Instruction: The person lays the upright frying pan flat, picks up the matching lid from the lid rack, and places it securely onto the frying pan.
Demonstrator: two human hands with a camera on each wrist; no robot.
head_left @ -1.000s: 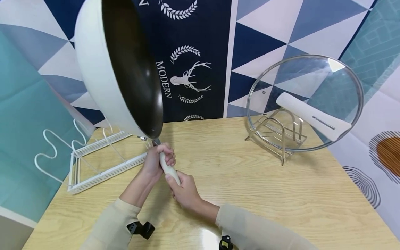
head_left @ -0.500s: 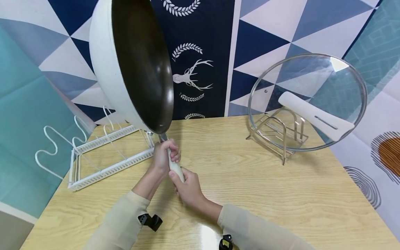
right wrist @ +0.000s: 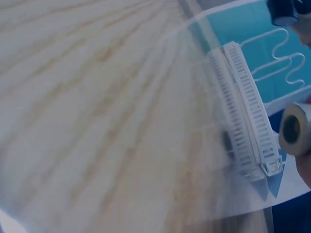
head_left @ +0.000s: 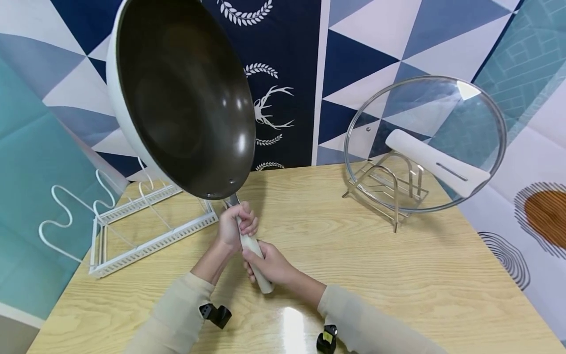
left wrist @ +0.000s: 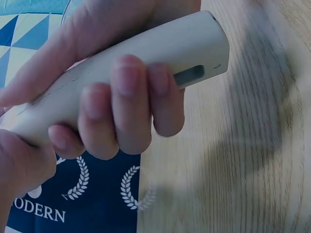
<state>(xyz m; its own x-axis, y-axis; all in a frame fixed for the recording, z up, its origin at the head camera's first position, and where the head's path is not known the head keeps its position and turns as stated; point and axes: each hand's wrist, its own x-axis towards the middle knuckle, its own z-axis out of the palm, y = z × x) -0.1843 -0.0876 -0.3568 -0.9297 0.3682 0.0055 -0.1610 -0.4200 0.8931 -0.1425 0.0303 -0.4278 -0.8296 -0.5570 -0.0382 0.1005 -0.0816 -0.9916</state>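
A large wok [head_left: 185, 103], white outside and dark brown inside, hangs tilted in the air at upper left of the head view, its hollow turned toward me. My left hand [head_left: 235, 227] grips its cream handle [head_left: 264, 281] close to the pan. Lower down, my right hand [head_left: 271, 265] holds the same handle, whose butt end sticks out below. In the left wrist view several fingers [left wrist: 129, 104] curl round the handle. The right wrist view is blurred, with the handle's end [right wrist: 294, 130] at its right edge.
Behind the wok, a white rack [head_left: 155, 243] with wavy wire dividers stands on the wooden table [head_left: 353, 275]. To the right, a glass lid [head_left: 460, 118] with a white handle leans in a gold-coloured wire stand [head_left: 395, 196]. A patterned cloth [head_left: 353, 54] hangs behind the table.
The wok has turned so that more of its dark inside faces me. My right hand has shifted slightly lower, and more of the handle's end shows below it. Both hands still hold the handle.
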